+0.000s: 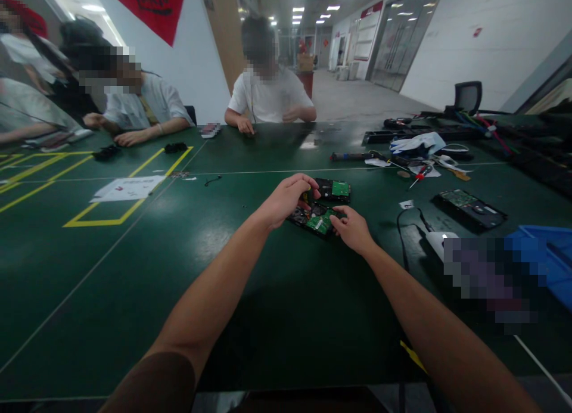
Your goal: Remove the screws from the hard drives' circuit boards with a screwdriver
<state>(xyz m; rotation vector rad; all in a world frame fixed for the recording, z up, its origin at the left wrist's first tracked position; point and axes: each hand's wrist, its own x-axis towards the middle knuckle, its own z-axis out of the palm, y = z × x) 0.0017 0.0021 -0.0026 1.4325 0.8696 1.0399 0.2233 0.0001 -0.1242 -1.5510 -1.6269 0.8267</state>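
Observation:
An opened-up hard drive [319, 222] with a green circuit board lies on the table in front of me. Bent over its left part is my left hand [290, 201], fingers closed around a short dark-and-yellow tool [306, 196], mostly hidden by the fingers. Thumb and fingertips of my right hand [352, 228] grip the drive's right edge. Just behind lies a second hard drive [334, 190], its green board facing up.
A third hard drive [470, 210] lies to the right, near a blue bin [543, 237] and a white corded device [440, 243]. Gloves [417, 143], a red screwdriver [420, 176] and cables sit behind. A paper sheet [127, 188] lies left. People sit across the table [179, 270].

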